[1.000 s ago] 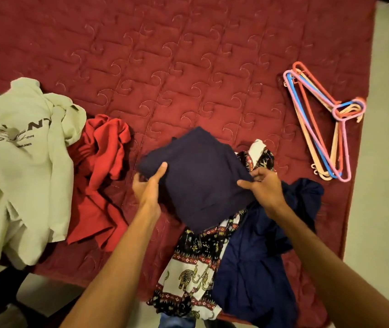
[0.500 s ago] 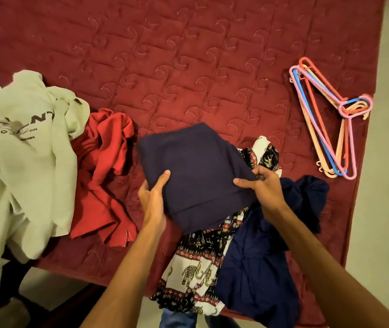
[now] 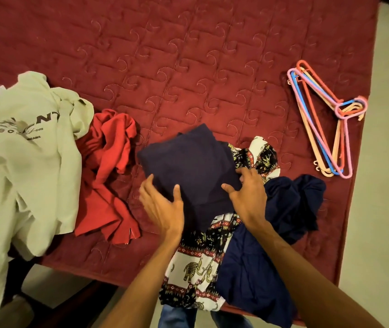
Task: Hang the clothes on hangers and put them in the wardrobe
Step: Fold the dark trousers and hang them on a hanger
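A: What are the hands doing?
B: The left hand is spread wide, thumb flat on top of the folded navy garment, fingers along its left edge. I see no pinch. The right hand touches the right edge with loosely bent fingers, thumb sticking out free. Neither grasps anything, as far as I can judge.
A: Why flank it like that?
B: Probably to steady the square, or to open it out: it can't go on a hanger folded.
A: And where does it lie?
B: Near the front edge of the bed, right of centre, on top of an elephant-print cloth that hangs over that edge. A crumpled blue garment is just beside it on the right.
A: Further out?
B: A rumpled red garment to the left, then a pale T-shirt with dark lettering draping over the front left corner. Thin plastic hangers, pink, blue, red and peach, lie nested by the right edge, well apart from the hands. All soft, limp cloth on a quilted maroon cover stitched in hooked squares. No wardrobe shows.
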